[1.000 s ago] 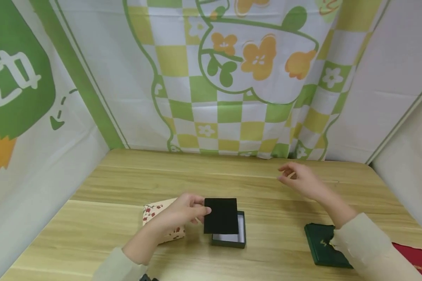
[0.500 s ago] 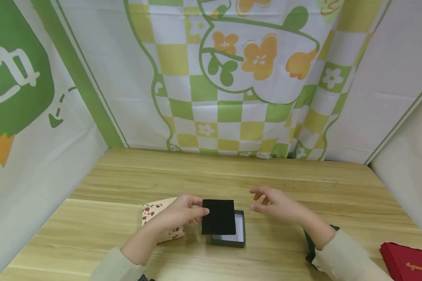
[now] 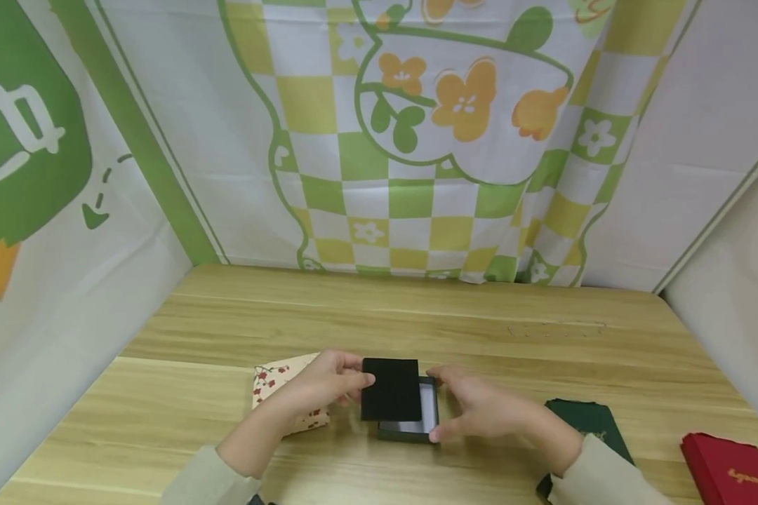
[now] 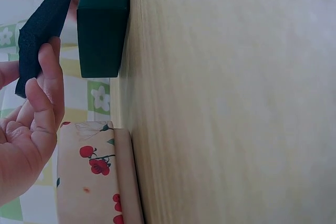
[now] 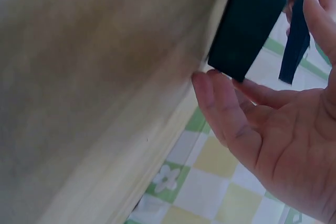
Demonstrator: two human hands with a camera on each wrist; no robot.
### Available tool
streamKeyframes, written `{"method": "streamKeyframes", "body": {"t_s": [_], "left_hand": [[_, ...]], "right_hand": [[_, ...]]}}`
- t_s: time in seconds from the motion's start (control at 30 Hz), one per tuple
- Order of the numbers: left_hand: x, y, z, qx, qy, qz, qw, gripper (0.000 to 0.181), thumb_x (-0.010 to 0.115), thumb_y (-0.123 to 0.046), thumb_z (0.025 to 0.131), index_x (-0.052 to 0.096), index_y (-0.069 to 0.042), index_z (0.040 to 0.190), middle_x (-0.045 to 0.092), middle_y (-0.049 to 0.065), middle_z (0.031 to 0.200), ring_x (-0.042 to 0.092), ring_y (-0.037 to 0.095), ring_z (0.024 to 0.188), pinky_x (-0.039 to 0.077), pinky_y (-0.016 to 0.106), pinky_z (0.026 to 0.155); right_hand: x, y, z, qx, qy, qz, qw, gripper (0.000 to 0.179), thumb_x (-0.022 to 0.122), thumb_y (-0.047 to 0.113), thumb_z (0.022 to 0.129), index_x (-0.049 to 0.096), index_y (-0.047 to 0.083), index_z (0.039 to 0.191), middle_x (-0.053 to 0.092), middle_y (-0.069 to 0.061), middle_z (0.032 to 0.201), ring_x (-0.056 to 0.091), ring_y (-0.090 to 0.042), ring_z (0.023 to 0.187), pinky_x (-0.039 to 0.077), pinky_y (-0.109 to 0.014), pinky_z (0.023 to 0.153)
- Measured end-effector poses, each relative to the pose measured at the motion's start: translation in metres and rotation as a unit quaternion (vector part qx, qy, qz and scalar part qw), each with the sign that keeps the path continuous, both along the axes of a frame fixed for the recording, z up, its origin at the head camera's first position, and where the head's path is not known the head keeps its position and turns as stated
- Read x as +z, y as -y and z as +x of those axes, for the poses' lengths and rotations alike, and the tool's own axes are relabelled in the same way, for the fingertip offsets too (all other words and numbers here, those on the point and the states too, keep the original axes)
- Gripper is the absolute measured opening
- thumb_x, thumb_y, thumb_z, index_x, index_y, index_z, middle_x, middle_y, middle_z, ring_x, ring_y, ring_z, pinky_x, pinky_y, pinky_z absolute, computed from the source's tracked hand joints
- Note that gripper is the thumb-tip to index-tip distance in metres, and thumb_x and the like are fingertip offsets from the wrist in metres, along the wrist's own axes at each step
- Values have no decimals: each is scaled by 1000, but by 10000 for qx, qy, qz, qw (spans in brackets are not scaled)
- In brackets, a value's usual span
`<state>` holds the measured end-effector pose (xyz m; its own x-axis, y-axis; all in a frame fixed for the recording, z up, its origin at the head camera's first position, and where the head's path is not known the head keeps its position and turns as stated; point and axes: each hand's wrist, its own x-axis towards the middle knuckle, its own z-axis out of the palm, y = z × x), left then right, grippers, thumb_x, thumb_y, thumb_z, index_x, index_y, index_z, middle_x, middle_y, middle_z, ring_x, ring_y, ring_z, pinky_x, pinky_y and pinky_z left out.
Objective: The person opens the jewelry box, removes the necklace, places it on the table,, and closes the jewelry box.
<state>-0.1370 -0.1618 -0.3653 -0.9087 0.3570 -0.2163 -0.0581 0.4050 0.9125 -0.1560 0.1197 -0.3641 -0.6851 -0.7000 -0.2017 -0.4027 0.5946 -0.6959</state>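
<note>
My left hand pinches a square black foam pad by its left edge, thumb on top. The pad hovers tilted over an open dark green box with a pale inside, covering most of its opening. At the box's right side is my right hand, thumb at the front corner and fingers at the back corner. The right wrist view has its fingertips touching the end of the green box. The pad stays apart from the box in the left wrist view.
A cream box with red flowers lies partly under my left forearm. A green lid with gold lettering and a red box lie at the right. A thin chain is stretched out farther back. A patterned curtain hangs behind the table.
My right hand has come from the back right, near the chain, leftward and toward me to the green box. My left hand with the foam pad has shifted slightly left.
</note>
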Motion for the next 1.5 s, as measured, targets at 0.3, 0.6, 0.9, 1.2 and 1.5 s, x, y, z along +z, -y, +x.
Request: {"method": "streamKeyframes", "body": {"t_s": [0.3, 0.6, 0.9, 1.2, 1.5], "left_hand": [[-1, -1, 1, 15, -47, 101, 9999, 32, 62, -19, 95, 44, -12, 70, 62, 1, 67, 64, 17, 71, 49, 30, 64], [0, -2, 3, -7, -57, 50, 10000, 30, 63, -20, 95, 47, -12, 71, 62, -1, 66, 64, 16, 70, 49, 30, 64], [8, 2, 2, -19, -85, 53, 9999, 25, 61, -24, 97, 61, 1, 98, 68, 3, 75, 66, 18, 78, 53, 35, 71], [16, 2, 0, 110, -92, 178, 9997, 31, 63, -28, 97, 64, 1, 107, 71, 1, 75, 65, 19, 77, 53, 36, 73], [23, -3, -2, -115, -380, -8, 9992, 26, 64, -28, 97, 58, -5, 85, 67, -1, 64, 69, 31, 69, 52, 37, 66]], "right_hand": [[-6, 10, 8, -238, -400, 421, 9980, 104, 88, 36, 73, 29, -4, 150, 38, -20, 150, 31, -46, 140, 34, -60, 111], [-7, 16, 10, -388, -662, 234, 9968, 88, 89, 33, 71, 44, 0, 139, 50, -16, 139, 43, -38, 131, 38, -58, 107], [1, 11, 5, -660, -652, -32, 9957, 92, 89, 33, 72, 41, -1, 144, 51, -19, 141, 44, -39, 129, 42, -58, 103], [5, 9, 2, -622, -1020, -76, 9928, 92, 89, 33, 72, 42, 0, 144, 50, -16, 144, 43, -41, 133, 35, -62, 109], [6, 11, 3, -594, -1510, -282, 9863, 89, 90, 29, 70, 44, 0, 141, 53, -15, 141, 45, -41, 131, 24, -64, 115]]}}
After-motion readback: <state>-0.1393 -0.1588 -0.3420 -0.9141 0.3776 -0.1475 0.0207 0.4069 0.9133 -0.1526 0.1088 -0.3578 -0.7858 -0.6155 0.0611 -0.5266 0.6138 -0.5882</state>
